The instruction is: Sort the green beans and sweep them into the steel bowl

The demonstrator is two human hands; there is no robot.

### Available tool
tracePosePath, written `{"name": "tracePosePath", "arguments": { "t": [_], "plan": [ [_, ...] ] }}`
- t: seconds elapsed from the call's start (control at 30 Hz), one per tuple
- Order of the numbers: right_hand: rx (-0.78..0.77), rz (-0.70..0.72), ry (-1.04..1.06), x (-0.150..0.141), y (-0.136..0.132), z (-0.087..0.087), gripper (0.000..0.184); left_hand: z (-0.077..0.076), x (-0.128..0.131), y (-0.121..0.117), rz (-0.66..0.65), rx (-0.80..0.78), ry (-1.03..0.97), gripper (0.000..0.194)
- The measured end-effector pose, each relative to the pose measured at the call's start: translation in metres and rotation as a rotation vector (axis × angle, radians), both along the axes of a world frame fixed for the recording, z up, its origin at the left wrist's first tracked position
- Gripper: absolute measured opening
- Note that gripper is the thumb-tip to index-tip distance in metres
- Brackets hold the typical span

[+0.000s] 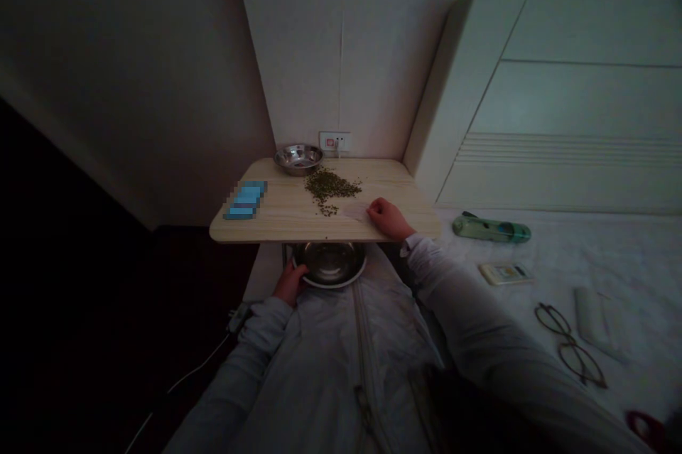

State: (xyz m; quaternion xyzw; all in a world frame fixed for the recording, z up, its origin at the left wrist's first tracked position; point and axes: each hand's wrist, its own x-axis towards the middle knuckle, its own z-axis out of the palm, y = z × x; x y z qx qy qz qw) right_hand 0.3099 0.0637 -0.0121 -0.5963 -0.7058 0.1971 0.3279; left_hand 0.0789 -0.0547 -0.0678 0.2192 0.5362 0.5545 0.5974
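Observation:
My left hand (290, 283) grips the left rim of a metal bowl (331, 266), held over my lap just below the table's front edge. My right hand (391, 218) is closed above the right part of the small wooden table (277, 219). From its fingertips a thin, pale, see-through sheet (354, 211) extends left over the tabletop; its exact kind is unclear. Left of and beyond that sheet lies a spread pile of small green beans or seeds (331, 185), with a few scattered toward the front edge.
A second metal bowl (299, 159) stands at the table's back left, near a wall socket (335, 141). A blue, pixelated object (246, 200) lies at the left. On the bed at right are a green bottle (490, 229), a phone (506, 273) and glasses (570, 344).

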Motion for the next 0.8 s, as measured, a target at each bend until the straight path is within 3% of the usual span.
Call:
{"name": "tracePosePath", "arguments": {
  "t": [0.2, 0.27, 0.4, 0.5, 0.8],
  "plan": [
    [0.081, -0.089, 0.023, 0.008, 0.022, 0.002, 0.008, -0.003, -0.001, 0.001, -0.003, 0.013, -0.004, 0.043],
    [0.076, -0.042, 0.101, 0.006, 0.018, 0.003, 0.009, -0.004, -0.002, 0.001, -0.007, 0.021, -0.010, 0.044],
    [-0.003, 0.186, 0.294, -0.006, -0.002, 0.002, 0.015, -0.003, -0.001, 0.000, -0.006, 0.012, -0.028, 0.045],
    [-0.033, 0.307, 0.289, -0.019, -0.015, 0.002, 0.019, -0.003, 0.000, 0.000, -0.006, 0.007, -0.037, 0.045],
    [-0.101, 0.350, 0.236, -0.032, -0.017, -0.009, 0.020, -0.002, -0.001, 0.000, 0.000, -0.022, 0.039, 0.036]
  ]
}}
